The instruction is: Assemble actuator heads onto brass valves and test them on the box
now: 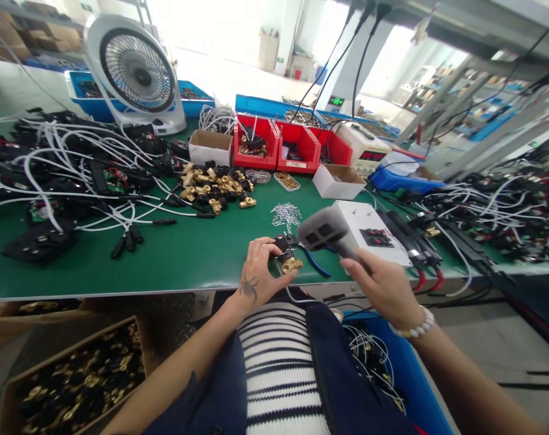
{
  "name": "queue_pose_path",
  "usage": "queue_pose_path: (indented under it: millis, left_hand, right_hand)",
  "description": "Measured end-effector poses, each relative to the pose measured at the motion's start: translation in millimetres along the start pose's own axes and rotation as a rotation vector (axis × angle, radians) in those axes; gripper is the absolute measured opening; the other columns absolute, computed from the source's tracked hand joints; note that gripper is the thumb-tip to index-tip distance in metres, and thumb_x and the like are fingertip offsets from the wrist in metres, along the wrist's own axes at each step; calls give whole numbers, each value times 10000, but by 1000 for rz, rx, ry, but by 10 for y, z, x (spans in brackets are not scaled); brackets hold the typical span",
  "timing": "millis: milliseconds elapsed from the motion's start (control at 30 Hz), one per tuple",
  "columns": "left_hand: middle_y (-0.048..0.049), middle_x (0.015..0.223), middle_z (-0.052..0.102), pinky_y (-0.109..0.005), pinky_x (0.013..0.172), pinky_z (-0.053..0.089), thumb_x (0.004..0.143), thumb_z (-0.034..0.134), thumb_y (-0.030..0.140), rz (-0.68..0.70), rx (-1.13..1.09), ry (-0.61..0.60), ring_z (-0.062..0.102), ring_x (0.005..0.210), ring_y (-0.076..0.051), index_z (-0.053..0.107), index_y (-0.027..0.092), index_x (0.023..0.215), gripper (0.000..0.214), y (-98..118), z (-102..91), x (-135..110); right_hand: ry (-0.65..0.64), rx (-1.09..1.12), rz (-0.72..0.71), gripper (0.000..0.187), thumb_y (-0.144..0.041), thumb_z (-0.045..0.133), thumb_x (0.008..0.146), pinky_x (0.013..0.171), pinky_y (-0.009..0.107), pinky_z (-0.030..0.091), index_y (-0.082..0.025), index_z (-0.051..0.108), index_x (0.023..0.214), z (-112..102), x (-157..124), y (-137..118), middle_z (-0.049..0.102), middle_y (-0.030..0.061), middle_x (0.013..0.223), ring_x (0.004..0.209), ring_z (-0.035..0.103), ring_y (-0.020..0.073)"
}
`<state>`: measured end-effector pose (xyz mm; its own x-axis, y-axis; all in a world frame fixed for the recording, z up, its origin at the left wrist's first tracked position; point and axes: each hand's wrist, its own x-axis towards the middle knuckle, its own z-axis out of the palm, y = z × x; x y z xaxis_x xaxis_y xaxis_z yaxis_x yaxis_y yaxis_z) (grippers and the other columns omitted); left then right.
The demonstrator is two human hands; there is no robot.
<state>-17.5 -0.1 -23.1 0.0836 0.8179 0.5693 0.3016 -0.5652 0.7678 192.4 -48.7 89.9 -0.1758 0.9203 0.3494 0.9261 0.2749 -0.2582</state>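
My left hand [264, 266] is closed round a brass valve [291, 264] with a black housing on top, at the bench's front edge. A white cable trails from near it over the edge. In my right hand [386, 287] is the handle of a grey hand tool [323, 228]. Its wide head, smeared by motion, has two dark square recesses, and I cannot tell its exact kind. The head hangs above and to the right of the valve, apart from it. A blue-handled tool [317, 264] lies just right of the valve, partly hidden. Behind it is a pile of twisted white wire ties [286, 215].
Brass valves [215, 181] are heaped at centre-left, and cabled black units [38, 241] crowd the left. Red bins [256, 160], a white carton [338, 184] and a fan [138, 69] stand behind. A white switch box [369, 232] sits right. Below are a valve-filled carton [141, 338] and a blue tub [415, 374].
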Motion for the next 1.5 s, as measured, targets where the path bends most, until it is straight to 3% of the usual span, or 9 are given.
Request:
queue_pose_path:
  millis: [100,267,467,633,833,1000,1167,1333,1500]
  left_hand:
    - [-108,1137,545,-471,897,522,680,816,252,-23,-23,6,529,1120,-287,523,204,966,412,-18,-1,-7]
    - [-104,1146,541,-482,910,521,670,826,221,-34,-68,14,537,1115,-278,521,200,955,418,-21,-6,-16]
    - [-102,1150,522,-503,934,513,689,818,215,-52,-94,25,527,1131,-275,518,199,942,393,-6,5,-47]
    - [-97,1142,528,-501,940,508,706,805,214,-60,-95,38,538,1124,-269,518,198,936,368,-10,3,-38]
    - [-98,1139,541,-503,938,503,653,832,221,-28,-74,20,539,1114,-279,529,199,908,397,-15,8,-19]
    - [-98,1118,548,-484,908,519,659,832,218,-20,-71,32,542,1105,-276,526,196,897,388,-13,7,-8]
    - [-103,1123,546,-482,886,531,631,842,208,-30,-77,26,545,1102,-284,531,191,891,405,-22,9,-3]
    - [-100,1107,547,-479,881,537,642,836,232,-29,-79,33,554,1094,-280,528,192,882,392,-29,9,5]
    - [-98,1122,541,-476,874,545,628,840,218,-38,-79,27,560,1101,-280,522,198,887,410,-38,17,6]
  right_hand:
    - [98,82,81,614,-724,270,953,423,239,277,-229,398,613,-21,-3,-2,380,-41,452,398,380,121]
    - [-181,28,61,654,-781,243,916,428,251,241,-228,404,606,99,-17,5,386,-35,435,387,378,131]
    - [86,119,136,614,-742,267,941,430,242,273,-229,400,630,103,-67,0,357,-52,452,395,361,117]
    - [-158,15,66,665,-812,225,895,420,252,240,-233,401,620,144,-69,24,386,-37,430,373,378,132]
    - [103,86,95,601,-717,273,955,437,243,295,-229,404,630,90,-14,29,399,-35,459,402,398,126]
    - [-68,6,9,635,-767,297,914,414,249,224,-229,410,596,189,-28,8,380,-37,413,358,357,125]
    - [44,-1,72,635,-706,166,970,428,234,284,-227,402,626,146,-27,16,410,-26,454,394,394,121]
    - [-99,-54,-12,667,-787,235,912,420,255,217,-228,424,602,147,19,25,400,-25,418,366,358,129]
    - [46,-10,58,632,-740,198,951,439,250,288,-232,394,628,85,45,38,428,-22,443,385,412,132]
